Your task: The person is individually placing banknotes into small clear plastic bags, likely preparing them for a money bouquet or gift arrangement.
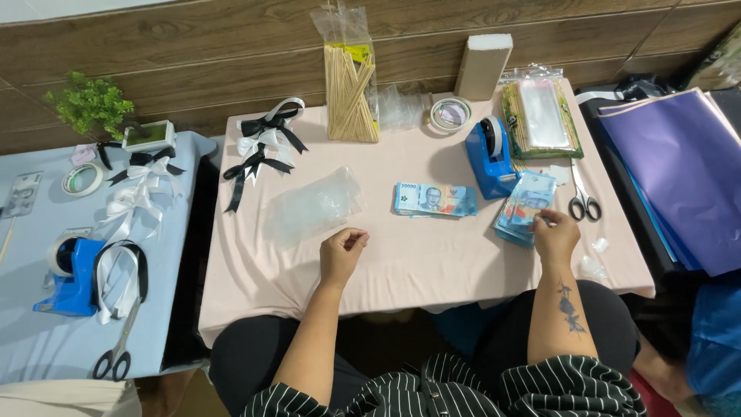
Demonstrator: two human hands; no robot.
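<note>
Blue banknote stack (525,208) under right hand (556,238)

Matt pink cloth table cover (401,262), glossy clear plastic sleeves (312,207), paper banknotes (434,200), wooden sticks (350,93).

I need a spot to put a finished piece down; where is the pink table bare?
Bare cloth runs along the near edge between the left hand and right hand, below the flat banknotes. The back, around the sticks and tape dispenser, is crowded.
</note>
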